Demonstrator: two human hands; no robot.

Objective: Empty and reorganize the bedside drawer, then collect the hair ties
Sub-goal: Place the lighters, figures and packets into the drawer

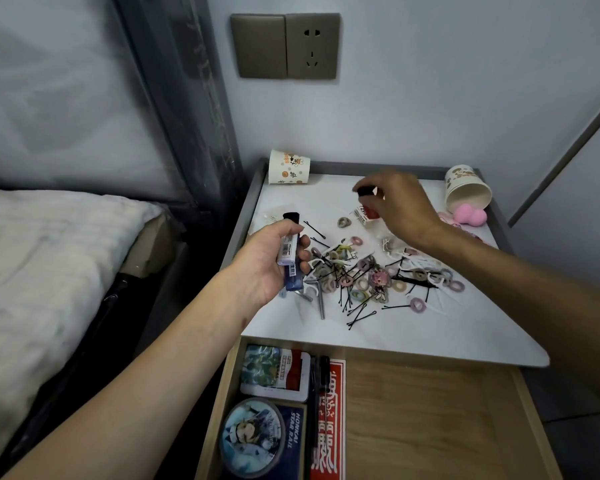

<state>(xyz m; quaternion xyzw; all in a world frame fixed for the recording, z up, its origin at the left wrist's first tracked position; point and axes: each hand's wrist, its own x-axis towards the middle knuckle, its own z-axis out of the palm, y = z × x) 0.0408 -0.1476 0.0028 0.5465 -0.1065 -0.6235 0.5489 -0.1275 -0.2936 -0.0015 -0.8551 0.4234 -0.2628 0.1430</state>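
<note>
White stone-look top of the bedside cabinet [291, 325] carries the tipped-out heap: pastel hair ties [357, 284] tangled with black bobby pins [361, 313] and white floss picks [433, 280]. The reorganizing step looks to be in hand, since the open wooden drawer [430, 427] below has flat things lined up on its left side while the ties lie uncollected. The person's left hand [267, 265] curls its fingers round what looks like a blue lighter [293, 280] with a black top and a barcode sticker. The right hand [402, 206] hovers over the back of the top, fingertips pinching a small black-capped item [365, 191] — whether the red-and-white piece under it belongs to it cannot be told. Next, probably, both go down into the drawer beside the black pen [323, 386], without dragging the heap. Readable writing: "HONKAI STAR RAIL" on a blue box [294, 433] — the red strip [331, 427] bears white Chinese characters, too warped to read
</note>
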